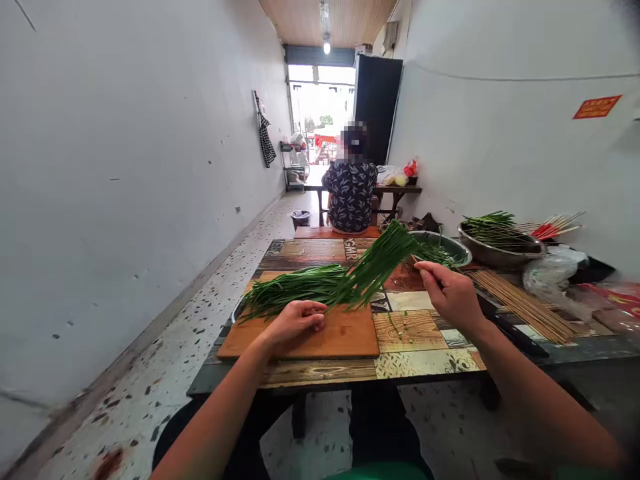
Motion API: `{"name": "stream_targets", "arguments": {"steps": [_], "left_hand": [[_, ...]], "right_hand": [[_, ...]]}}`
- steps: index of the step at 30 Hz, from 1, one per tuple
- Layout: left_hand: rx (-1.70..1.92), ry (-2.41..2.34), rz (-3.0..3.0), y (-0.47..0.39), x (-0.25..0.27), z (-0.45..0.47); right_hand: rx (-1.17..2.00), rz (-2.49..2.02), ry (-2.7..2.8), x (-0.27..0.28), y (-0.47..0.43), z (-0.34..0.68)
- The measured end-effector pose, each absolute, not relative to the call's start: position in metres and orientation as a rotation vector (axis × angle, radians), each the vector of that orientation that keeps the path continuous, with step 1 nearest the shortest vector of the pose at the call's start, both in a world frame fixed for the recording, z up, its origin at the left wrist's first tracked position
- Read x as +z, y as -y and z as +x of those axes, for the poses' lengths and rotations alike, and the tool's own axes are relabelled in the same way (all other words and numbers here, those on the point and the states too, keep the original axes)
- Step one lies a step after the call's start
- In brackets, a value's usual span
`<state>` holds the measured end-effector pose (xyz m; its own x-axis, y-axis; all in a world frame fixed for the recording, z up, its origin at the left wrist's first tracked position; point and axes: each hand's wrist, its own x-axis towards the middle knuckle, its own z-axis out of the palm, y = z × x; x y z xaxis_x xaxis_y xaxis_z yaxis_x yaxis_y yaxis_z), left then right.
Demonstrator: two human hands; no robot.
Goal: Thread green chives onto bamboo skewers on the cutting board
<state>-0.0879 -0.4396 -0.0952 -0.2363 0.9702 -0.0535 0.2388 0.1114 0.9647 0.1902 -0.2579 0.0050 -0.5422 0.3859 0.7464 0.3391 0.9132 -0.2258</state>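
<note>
My right hand [449,293] is closed on a thin bamboo skewer [415,259]. From the skewer's far part hangs a flat sheet of green garlic chives [383,260], its lower ends trailing left over the board. My left hand [296,321] hovers over the near side of the wooden cutting board [350,333], fingers loosely curled with a gap between thumb and forefinger. No object shows in it. Just beyond it lies a pile of loose chives [295,287] on the board.
At right are a metal bowl of trimmings [453,247], a bowl of skewered chives [500,250], bare bamboo skewers [525,303], a black-handled knife [517,337] and plastic bags [555,277]. Chive bits lie beside the board. A person [350,193] sits further off, back turned.
</note>
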Motion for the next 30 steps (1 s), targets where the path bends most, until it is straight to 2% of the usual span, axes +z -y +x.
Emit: {"name": "stream_targets", "arguments": {"steps": [5,10,13,18,23,26,28,30], "left_hand": [[1.145,-1.946,1.508,0.447,-0.099,-0.077],[1.343,-2.097,1.494,0.453,-0.111,-0.073],[1.597,-2.178,1.384,0.459,-0.113,-0.073],[1.881,-2.314,1.159,0.472,-0.119,-0.075],[2.219,-2.308,0.683,0.493,-0.135,-0.088],[2.221,-2.441,0.519,0.511,-0.134,-0.106],[2.017,-2.69,0.616,0.52,-0.12,-0.119],[1.654,-2.91,0.886,0.521,-0.098,-0.128]], "right_hand": [[-0.178,-0.434,2.148,0.024,0.248,0.188],[-0.203,-0.464,2.122,0.036,0.255,0.191],[0.002,-0.586,2.029,0.045,0.284,0.192],[0.69,-0.593,1.652,0.049,0.347,0.182],[1.256,-0.6,1.498,-0.02,0.383,0.162],[1.577,-0.786,1.587,-0.083,0.385,0.155],[1.533,-0.877,1.824,-0.115,0.381,0.157],[1.26,-0.935,2.09,-0.133,0.376,0.163]]}}
